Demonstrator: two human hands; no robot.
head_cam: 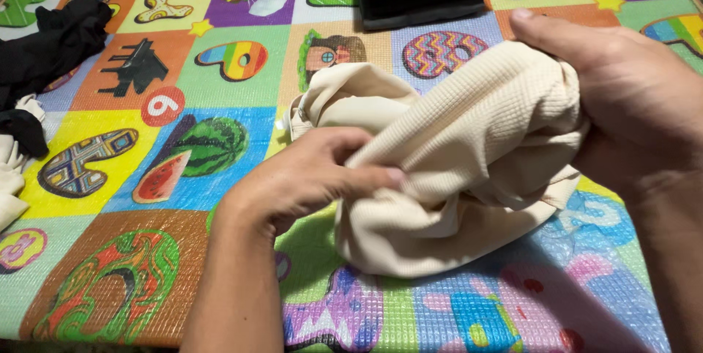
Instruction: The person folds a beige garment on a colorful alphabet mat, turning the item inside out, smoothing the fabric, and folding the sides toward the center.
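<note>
I am gripping a crumpled cream waffle-knit garment [469, 155] in both hands above the colourful picture play mat [146, 250]. My right hand [622, 104] is bunching its upper right end; my left hand [307, 177] is pinching a fold at its left, the cloth running between them.

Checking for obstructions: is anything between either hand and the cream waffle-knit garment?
Nothing visible. The left hand and right hand both grip the cream waffle-knit garment directly, bunched above the colourful play mat.
</note>
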